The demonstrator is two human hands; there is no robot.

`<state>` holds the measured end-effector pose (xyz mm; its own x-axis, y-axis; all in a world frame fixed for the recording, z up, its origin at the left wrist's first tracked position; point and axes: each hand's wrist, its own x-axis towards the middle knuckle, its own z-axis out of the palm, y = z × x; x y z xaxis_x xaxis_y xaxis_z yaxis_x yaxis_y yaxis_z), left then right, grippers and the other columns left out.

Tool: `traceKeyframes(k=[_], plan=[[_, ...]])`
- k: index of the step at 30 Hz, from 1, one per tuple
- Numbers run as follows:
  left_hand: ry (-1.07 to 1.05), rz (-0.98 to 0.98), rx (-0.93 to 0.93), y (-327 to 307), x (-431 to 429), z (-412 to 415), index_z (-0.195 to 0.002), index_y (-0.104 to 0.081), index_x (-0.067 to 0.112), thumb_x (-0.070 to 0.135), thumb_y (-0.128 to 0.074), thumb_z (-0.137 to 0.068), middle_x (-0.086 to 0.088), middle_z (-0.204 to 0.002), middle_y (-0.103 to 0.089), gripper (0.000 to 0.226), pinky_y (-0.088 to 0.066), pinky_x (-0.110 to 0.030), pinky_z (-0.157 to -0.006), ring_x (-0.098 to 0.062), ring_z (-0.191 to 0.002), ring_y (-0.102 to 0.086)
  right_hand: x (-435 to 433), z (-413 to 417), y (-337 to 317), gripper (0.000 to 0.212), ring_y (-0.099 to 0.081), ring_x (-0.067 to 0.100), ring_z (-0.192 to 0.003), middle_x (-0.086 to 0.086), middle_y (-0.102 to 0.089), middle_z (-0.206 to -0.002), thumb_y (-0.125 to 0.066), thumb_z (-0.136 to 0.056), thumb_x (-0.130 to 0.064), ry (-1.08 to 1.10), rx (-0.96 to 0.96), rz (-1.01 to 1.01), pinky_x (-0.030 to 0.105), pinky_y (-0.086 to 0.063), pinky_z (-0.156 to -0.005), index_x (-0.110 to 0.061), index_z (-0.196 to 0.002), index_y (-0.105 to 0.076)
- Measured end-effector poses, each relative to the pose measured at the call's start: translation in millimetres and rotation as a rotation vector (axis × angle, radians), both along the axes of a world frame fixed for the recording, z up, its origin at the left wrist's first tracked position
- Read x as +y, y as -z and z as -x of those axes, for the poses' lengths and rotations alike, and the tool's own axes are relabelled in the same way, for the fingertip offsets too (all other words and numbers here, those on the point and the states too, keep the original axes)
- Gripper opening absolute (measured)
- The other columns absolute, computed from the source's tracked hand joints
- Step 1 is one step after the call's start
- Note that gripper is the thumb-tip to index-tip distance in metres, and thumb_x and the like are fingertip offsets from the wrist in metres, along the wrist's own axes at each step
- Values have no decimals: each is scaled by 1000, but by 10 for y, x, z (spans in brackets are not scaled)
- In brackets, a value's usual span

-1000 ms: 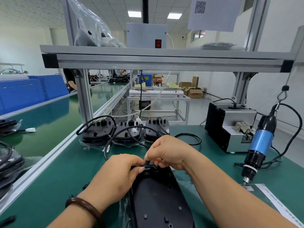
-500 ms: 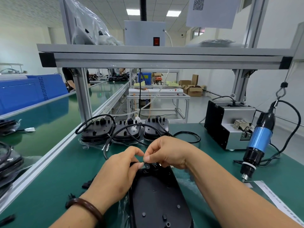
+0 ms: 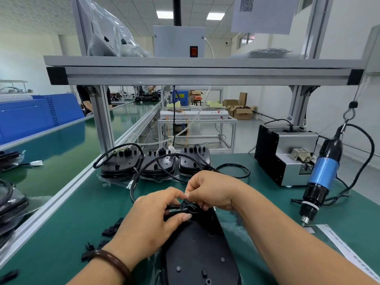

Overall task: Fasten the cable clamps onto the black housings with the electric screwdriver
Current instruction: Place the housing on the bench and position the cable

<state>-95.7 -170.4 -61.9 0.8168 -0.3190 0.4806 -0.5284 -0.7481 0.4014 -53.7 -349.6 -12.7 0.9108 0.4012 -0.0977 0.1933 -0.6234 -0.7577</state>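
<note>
At the near edge of the desk a black housing lies flat, its near end cut off by the frame. At its far end the left hand and the right hand meet, fingers curled and pinching a small cable clamp on the housing. Loose clamps lie just left of the left wrist, with bare green desk running out to the aluminium rail. To the right the electric screwdriver hangs, tip near the desk, well apart from the hands. Three more housings line the far edge, with a grey-and-black box to their right.
</note>
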Motion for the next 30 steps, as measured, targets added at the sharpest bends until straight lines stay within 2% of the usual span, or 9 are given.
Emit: traceKeyframes(k=[3,7,11,15,19,21,24,28,30], plan=[[-4,-31,-39,-11,2,2,-109,-44,53,55,-69,-74,32,-83,-56,43,-37,1,-68,11,-82,-56,3,-5,2,20,-49,9,-46,-2,-52,-55,-57,-86,-8,3,9,-4,34,-41,-61,-17,-68,-58],[14,-63,-86,-16,11,2,-115,-44,51,53,-68,-76,33,-86,-55,47,-42,-5,-73,9,-84,-56,3,-20,1,21,-50,7,-41,-2,-52,-53,-56,-86,-7,28,28,-8,31,-36,-56,-17,-67,-56],[-21,-81,-83,-6,20,-16,-104,-50,46,57,-65,-75,28,-85,-56,35,-49,-19,-70,5,-78,-55,-5,-22,-2,24,-52,7,-40,-4,-52,-48,-54,-90,-4,40,88,-69,27,-34,-51,-15,-68,-55],[-45,-86,-53,-2,18,-35,-92,-53,41,58,-66,-74,26,-82,-58,28,-48,-20,-70,5,-79,-55,-23,-3,-34,23,-52,7,-42,-1,-52,-54,-56,-91,-4,-1,99,-80,18,-39,-46,-14,-70,-56],[3,-98,16,-3,51,-59,-95,-52,42,57,-64,-77,26,-89,-57,26,-44,-11,-73,6,-86,-53,-65,3,-55,14,-52,10,-54,2,-52,-64,-59,-92,-6,-76,132,-116,16,-45,-53,-10,-79,-61],[27,-77,45,3,48,-58,-98,-51,44,64,-60,-75,27,-92,-57,32,-43,-10,-75,7,-90,-52,-84,-1,-61,11,-53,7,-52,1,-53,-63,-61,-91,-6,-95,131,-109,15,-46,-53,-9,-81,-61],[19,-45,38,21,-16,-56,-100,-51,43,76,-47,-72,26,-92,-58,44,-46,-21,-79,5,-90,-53,-92,-18,-56,17,-53,9,-51,1,-53,-60,-59,-91,-3,-93,136,-99,19,-45,-58,-9,-75,-60],[12,-9,17,12,-40,-87,-96,-53,42,61,-51,-81,25,-87,-60,25,-49,-26,-78,5,-86,-55,-104,-39,-50,19,-55,10,-52,4,-53,-61,-58,-91,0,-91,161,-113,23,-43,-62,-8,-73,-60],[20,-6,45,9,-8,-102,-93,-56,42,58,-54,-81,25,-86,-61,20,-50,-25,-76,5,-86,-56,-109,-49,-39,20,-57,8,-48,2,-54,-57,-58,-90,1,-75,162,-112,17,-43,-56,-8,-72,-61]])
